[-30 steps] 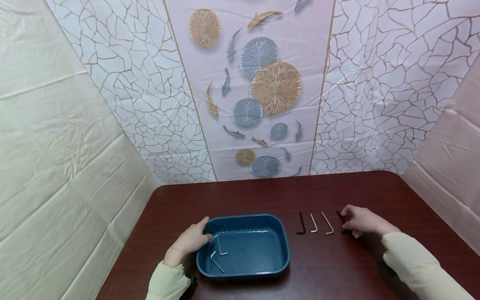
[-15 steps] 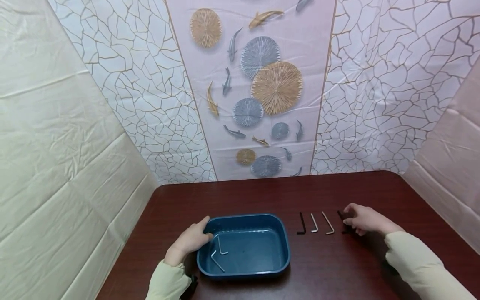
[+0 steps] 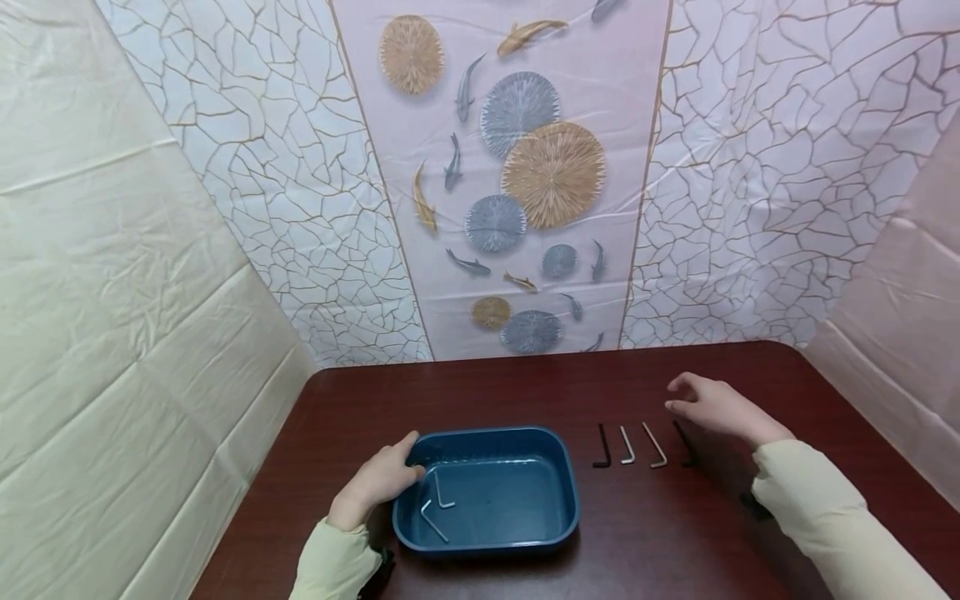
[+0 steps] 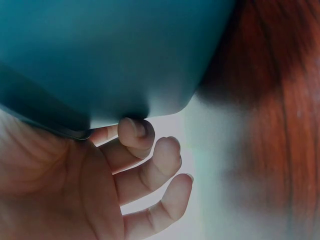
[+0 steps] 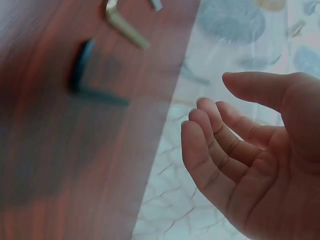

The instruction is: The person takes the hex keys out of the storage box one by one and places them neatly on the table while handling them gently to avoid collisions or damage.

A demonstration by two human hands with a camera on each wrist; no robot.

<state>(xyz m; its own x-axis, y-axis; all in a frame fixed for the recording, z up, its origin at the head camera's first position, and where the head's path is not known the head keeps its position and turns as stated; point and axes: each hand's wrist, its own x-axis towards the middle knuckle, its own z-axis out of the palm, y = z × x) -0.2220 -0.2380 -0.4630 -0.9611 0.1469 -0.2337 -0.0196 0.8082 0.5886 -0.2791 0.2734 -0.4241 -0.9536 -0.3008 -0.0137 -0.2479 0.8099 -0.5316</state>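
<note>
The left hand (image 3: 382, 477) grips the left end of the blue tray (image 3: 510, 504) near its far corner, the thumb laid over the rim to the inside and the fingers outside; the left wrist view shows these fingers bent, one fingertip against the outer wall and the others fanned apart just beside it. The left forearm, in a pale sleeve (image 3: 330, 567), rises from the bottom edge and slants toward the tray. The right hand (image 3: 722, 408) holds nothing: it hangs in the air above the tabletop (image 3: 480, 396), thumb and fingers parted in a loose C, fingers slightly bent, tips pointing leftward. Its arm, in a matching sleeve (image 3: 832, 517), reaches in diagonally from the lower right corner. Just below this hand lies a black hex key (image 5: 80, 87), apart from the fingers. It is the rightmost of four in a row on the tabletop to the right of the tray; leftward from it come a long brassy-looking key (image 3: 656, 447), a shorter silver key (image 3: 627, 447) and another black one (image 3: 603, 446). Inside the tray, toward its left end, two silver keys (image 3: 435, 523) lie near each other. Behind the tabletop hangs a patterned cloth (image 3: 525, 267) with fish and round leaves.
</note>
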